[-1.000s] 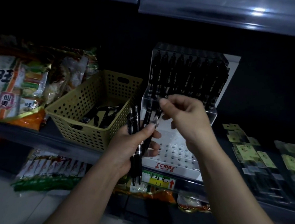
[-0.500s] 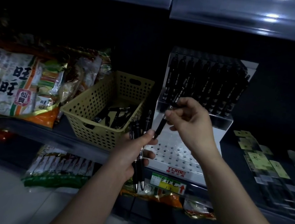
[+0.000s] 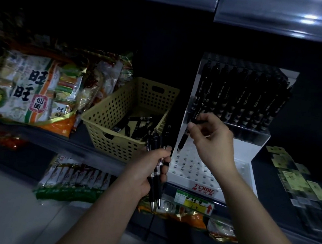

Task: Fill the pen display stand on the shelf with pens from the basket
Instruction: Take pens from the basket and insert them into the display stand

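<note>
A white stepped pen display stand (image 3: pixel 239 172) sits on the dark shelf; its upper tier holds several upright black pens (image 3: pixel 240 95), and its lower tier shows rows of bare holes. My right hand (image 3: pixel 213 136) pinches one black pen (image 3: pixel 183 140), tip down, just above the lower tier's back left holes. My left hand (image 3: pixel 150 171) grips a bundle of black pens (image 3: pixel 157 162) in front of the stand's left edge. To the left stands the yellow perforated basket (image 3: pixel 115 120) with several loose black pens inside.
Snack bags (image 3: pixel 36 90) lie left of the basket. Flat packets (image 3: pixel 299 179) cover the shelf to the right of the stand. A yellow price tag (image 3: pixel 193 203) hangs on the shelf edge, with more packets (image 3: pixel 76 180) on the shelf below. Another shelf runs overhead.
My right hand has pulled one pen out of the left hand's bundle and carried it right and down until its tip hangs over the stand's lower holes. My view has shifted left.
</note>
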Demonstrator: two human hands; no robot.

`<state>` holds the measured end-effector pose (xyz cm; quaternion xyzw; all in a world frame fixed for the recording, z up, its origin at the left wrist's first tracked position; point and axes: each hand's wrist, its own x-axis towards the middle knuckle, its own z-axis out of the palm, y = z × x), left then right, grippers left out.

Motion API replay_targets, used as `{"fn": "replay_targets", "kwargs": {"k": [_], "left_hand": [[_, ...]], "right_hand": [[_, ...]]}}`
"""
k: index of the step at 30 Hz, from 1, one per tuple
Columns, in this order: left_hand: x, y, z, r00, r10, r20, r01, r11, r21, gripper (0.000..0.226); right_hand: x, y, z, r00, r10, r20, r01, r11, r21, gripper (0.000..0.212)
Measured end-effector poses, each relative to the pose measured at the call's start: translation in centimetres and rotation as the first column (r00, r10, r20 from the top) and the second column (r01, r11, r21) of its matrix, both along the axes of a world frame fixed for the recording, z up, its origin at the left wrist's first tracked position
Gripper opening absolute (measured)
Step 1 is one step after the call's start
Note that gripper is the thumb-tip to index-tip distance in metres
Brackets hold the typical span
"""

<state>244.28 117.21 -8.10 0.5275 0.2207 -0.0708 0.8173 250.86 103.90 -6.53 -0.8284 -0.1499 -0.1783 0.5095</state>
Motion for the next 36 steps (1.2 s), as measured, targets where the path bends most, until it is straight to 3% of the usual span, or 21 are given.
{"fn": "replay_targets", "kwargs": {"k": [3,7,16,28,36], "left_hand": [[0.0,0.2,0.1,1.0,0.009,-0.002,-0.009,1.0,-0.016,0.018],[-0.3,0.4,0.3,1.0,-0.003,0.017,0.002,0.999,0.035,0.011],[-0.4,0.4,0.1,0.995,-0.063,0.073,0.056,0.994,0.091,0.01],[-0.7,0.4,0.5,0.995,-0.05,0.09,0.048,0.999,0.025,0.01],[-0.5,0.6,0.4,0.999,-0.037,0.013,0.035,0.995,0.091,0.017]], "right_hand": [[-0.1,0.3,0.1,0.994,-0.057,0.09,0.062,0.997,-0.052,0.018],[-0.2,0.8,-0.2,0.969,-0.087,0.23,0.116,0.986,-0.119,0.02],[-0.1,1.0,-0.4,0.933,-0.116,0.34,0.193,0.96,-0.203,0.018],[0.1,0.9,-1.3,0.948,-0.112,0.299,0.212,0.921,-0.328,0.016],[0.2,0.7,-1.4,0.97,-0.147,0.194,0.223,0.858,-0.462,0.016]]}}
